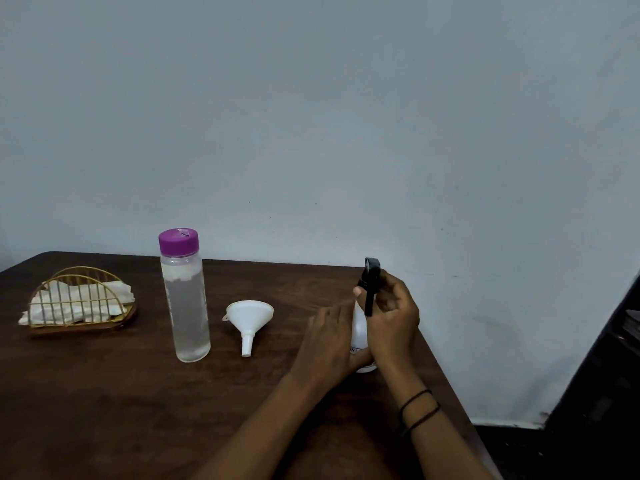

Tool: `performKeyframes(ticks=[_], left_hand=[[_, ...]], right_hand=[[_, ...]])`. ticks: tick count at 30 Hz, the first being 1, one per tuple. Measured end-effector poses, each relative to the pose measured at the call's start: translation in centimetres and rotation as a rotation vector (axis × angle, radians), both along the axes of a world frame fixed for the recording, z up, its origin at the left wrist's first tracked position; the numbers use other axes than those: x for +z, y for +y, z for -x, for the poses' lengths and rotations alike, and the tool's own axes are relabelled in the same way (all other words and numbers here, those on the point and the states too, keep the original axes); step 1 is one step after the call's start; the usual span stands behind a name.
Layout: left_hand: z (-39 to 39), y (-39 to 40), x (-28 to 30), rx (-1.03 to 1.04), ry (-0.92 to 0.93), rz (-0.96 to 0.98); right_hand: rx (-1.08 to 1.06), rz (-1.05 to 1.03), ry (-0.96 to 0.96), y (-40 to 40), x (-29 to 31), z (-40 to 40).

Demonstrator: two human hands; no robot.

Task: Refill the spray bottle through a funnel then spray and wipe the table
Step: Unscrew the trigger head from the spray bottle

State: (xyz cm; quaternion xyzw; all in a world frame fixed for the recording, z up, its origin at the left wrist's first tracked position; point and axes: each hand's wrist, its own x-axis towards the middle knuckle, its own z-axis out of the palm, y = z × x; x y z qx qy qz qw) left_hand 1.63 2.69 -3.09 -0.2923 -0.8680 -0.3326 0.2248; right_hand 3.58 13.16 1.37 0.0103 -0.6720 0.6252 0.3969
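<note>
In the head view, the spray bottle [360, 327] is standing on the table [104, 393] between the two hands, which are coming close together around it; the right hand [389, 313] is curling its fingers round the black spray head [370, 285], while the left hand [329, 341] is lying against the white body with fingers mostly straight, and I cannot tell if it is really gripping. The body is looking like thin, smooth plastic, probably light and a little slippery; holding it low and firm while twisting the head seems to me the safest. To the left of the left hand the white funnel [249, 318] is lying on its side, light and stiff; further left the water bottle [185, 296] with purple cap is standing, heavier; well beyond it a wire holder [81, 299] is keeping soft napkins.
</note>
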Motion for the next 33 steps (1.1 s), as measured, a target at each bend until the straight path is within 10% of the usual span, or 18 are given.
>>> performKeyframes(ticks=[13,33], left_hand=[[-0.2,0.0,0.0,0.046,0.032,0.068],[-0.4,-0.1,0.2,0.074,0.066,0.028]], right_hand=[[-0.054,-0.291,-0.020,0.0,-0.8,0.5],[0.137,0.019,-0.045,1.7,5.0,-1.6]])
